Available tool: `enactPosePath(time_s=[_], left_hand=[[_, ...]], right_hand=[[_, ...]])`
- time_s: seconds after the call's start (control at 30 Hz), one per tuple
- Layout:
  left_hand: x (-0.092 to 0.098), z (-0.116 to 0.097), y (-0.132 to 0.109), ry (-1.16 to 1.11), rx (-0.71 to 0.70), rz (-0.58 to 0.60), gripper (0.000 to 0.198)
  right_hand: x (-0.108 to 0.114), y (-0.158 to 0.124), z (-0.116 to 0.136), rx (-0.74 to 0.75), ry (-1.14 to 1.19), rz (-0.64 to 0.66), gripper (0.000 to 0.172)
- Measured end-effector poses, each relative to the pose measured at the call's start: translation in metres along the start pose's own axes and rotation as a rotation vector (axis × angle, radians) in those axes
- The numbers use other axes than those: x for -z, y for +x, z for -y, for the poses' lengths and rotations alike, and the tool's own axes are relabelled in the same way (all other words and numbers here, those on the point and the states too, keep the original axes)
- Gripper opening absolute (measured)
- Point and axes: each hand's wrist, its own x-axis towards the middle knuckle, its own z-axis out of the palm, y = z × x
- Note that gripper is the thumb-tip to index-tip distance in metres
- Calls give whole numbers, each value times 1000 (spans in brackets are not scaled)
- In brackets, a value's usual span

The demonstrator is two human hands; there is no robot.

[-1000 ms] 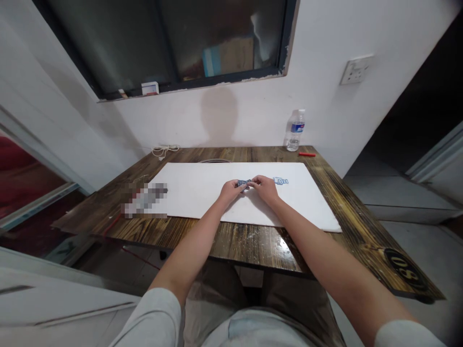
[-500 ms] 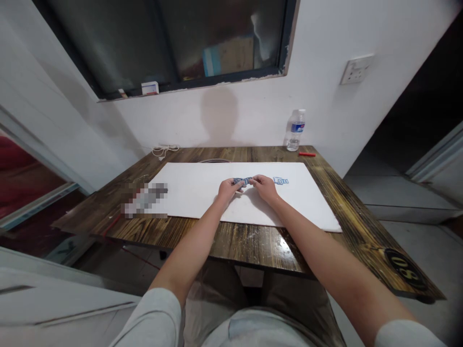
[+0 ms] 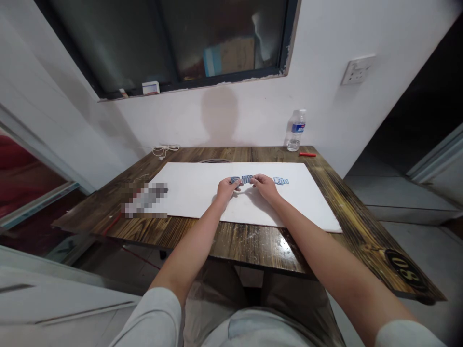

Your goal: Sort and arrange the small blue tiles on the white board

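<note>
Okay, looking down across a dark wooden tabletop (image 3: 253, 246), with a white board (image 3: 188, 202) lying over most of it, a pixelated, unreadable patch (image 3: 144, 200) resting at the board's left end, and, out along the far edge, a plastic water bottle (image 3: 296, 131) standing just beside a red stick (image 3: 307, 154), a coiled white cable (image 3: 165, 151) lying well off to the left. Holding both bare forearms out over the near edge, wrists angling inward, elbows well apart. Holding the left hand (image 3: 227, 189) and the right hand (image 3: 265, 187) close together over the board, fingers curled, neither hand open flat. Pinching a blue-printed strip (image 3: 246, 179) between them, left fingertips on its left end, right fingertips on its right end, out over the board's far half. Spotting a second blue-printed piece (image 3: 281, 181) lying on the board, just beside the right hand, untouched.
</note>
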Motion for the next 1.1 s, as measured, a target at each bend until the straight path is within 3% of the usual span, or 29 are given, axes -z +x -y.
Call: enactPosePath(time_s=[0.43,0.87,1.1], left_hand=[[5,5,5,-37,-12,-160,29],[6,4,3,-15,-1,-182,30],[7,6,5,-22,-28,-191,28]], right_hand=[[-2,1,-6,5,26,18,21],[-2,-6,8,-100,212,100,27],[3,-9,12,-141,134,292,30]])
